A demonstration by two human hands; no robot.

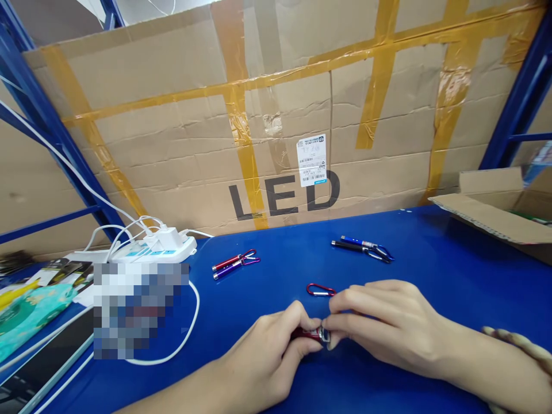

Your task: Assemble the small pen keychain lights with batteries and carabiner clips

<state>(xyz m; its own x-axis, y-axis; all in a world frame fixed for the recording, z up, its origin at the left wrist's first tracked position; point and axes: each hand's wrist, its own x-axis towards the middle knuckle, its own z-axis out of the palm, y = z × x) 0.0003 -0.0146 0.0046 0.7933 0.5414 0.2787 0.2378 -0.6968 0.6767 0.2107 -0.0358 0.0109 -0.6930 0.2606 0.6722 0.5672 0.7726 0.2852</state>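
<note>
Left hand (278, 357) grips a torch (309, 333) while right hand (390, 328) pinches its metal end (325, 335); steady pressure should prevent slips.

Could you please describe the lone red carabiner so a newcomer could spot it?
Start at the LED carton behind the blue table. Below its lettering, beside the right hand, lies the carabiner. Unlike the paired penlights farther back, this red loop has no barrel visibly attached.

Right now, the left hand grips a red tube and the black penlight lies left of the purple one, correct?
Not quite: in the head view, the black penlight lies to the right of the purple penlight. The left hand does grip a red tube.
</note>
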